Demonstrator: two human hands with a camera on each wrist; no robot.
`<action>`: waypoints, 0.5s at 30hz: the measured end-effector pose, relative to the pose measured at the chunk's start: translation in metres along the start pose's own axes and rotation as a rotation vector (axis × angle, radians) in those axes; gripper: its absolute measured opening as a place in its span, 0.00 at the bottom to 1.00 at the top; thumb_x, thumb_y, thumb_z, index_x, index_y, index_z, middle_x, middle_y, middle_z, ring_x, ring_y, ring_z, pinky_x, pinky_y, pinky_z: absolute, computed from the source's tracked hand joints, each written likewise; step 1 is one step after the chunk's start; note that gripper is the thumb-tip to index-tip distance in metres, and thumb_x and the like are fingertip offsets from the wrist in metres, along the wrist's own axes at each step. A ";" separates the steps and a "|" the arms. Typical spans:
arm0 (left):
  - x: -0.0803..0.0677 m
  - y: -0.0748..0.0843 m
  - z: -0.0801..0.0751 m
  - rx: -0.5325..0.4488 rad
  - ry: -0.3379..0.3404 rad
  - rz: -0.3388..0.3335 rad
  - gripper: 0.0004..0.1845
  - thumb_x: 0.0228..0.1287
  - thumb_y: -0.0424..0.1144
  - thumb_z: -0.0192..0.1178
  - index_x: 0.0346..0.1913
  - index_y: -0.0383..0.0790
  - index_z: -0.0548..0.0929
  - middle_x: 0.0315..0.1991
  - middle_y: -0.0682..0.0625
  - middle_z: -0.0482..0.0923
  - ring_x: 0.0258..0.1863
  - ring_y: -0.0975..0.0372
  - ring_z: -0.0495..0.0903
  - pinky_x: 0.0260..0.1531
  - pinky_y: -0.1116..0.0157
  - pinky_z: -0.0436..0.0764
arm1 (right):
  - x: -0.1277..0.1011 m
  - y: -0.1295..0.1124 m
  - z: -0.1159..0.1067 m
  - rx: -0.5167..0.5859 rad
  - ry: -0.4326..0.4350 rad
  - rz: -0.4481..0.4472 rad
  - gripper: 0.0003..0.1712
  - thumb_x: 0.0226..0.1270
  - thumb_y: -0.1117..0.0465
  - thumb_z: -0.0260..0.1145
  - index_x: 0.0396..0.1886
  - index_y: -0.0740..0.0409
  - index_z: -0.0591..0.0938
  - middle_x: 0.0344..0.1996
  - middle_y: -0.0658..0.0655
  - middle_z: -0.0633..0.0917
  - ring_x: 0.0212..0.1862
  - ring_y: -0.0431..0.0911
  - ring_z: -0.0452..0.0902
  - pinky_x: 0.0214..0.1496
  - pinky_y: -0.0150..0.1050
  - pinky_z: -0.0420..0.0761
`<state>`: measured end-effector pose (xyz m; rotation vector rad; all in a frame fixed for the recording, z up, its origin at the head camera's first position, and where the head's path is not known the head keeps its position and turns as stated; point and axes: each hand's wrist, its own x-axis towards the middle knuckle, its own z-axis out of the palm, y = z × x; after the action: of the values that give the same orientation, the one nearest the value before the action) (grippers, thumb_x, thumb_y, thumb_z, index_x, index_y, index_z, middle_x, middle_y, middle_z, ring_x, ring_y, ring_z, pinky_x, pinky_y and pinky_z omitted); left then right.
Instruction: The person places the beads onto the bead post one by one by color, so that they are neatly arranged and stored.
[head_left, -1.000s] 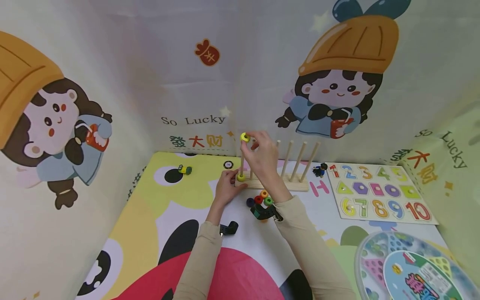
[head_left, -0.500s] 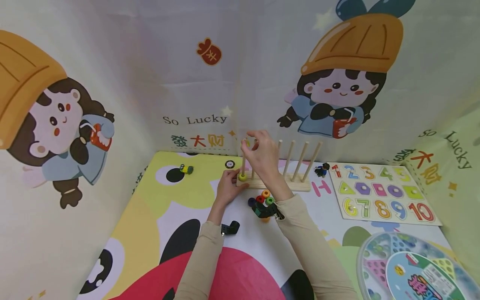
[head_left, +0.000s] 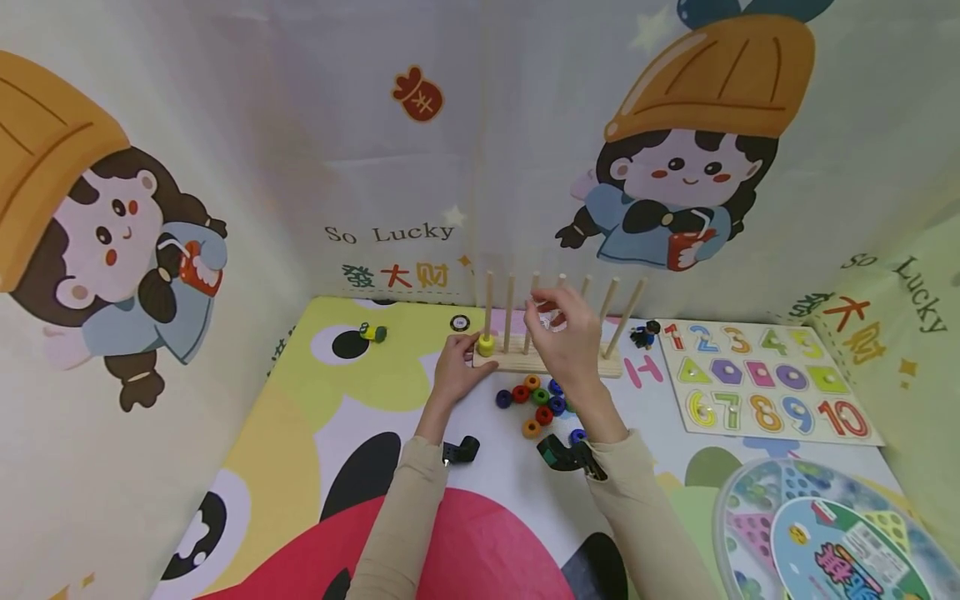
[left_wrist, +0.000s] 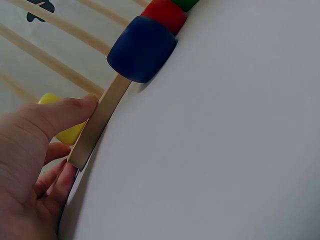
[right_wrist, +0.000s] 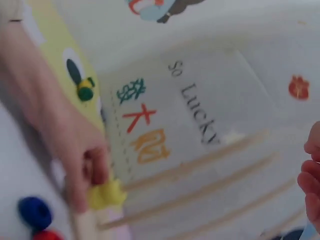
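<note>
Head view is showing the right hand (head_left: 567,342) drawing back at frame centre, fingers loosened and empty; the yellow ring (head_left: 486,345) it was carrying is now sitting low on the leftmost peg, while the left hand (head_left: 456,372) is gripping the wooden base (head_left: 517,363), so that ring looks placed.

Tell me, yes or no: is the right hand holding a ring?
No, the right hand hangs with empty fingers before the pegs, and the yellow ring sits on the leftmost one.

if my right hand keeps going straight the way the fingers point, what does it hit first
Most likely the wooden pegs of the peg rack: the right hand hovers just in front of them, fingers pointing toward the back wall. Depth is unclear, so it may slip between two.
</note>
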<state>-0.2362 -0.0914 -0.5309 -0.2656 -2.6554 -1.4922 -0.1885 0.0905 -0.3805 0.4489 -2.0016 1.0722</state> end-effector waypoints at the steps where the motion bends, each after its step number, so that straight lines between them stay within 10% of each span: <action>1: 0.000 0.000 0.000 0.001 0.002 0.001 0.37 0.55 0.41 0.74 0.67 0.32 0.73 0.56 0.37 0.69 0.54 0.49 0.76 0.55 0.59 0.79 | -0.004 0.004 -0.004 0.001 -0.011 0.020 0.06 0.59 0.69 0.69 0.37 0.67 0.86 0.32 0.60 0.86 0.31 0.51 0.82 0.26 0.42 0.80; 15: 0.002 -0.004 0.005 0.035 0.014 -0.014 0.38 0.54 0.42 0.75 0.67 0.34 0.74 0.55 0.39 0.70 0.52 0.52 0.76 0.54 0.61 0.79 | -0.075 0.062 -0.048 -0.086 -0.354 0.406 0.13 0.59 0.66 0.71 0.44 0.66 0.86 0.40 0.62 0.86 0.40 0.55 0.83 0.35 0.48 0.83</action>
<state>-0.2394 -0.0888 -0.5369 -0.2340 -2.6755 -1.4442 -0.1579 0.1604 -0.4571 0.1962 -2.5174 1.2051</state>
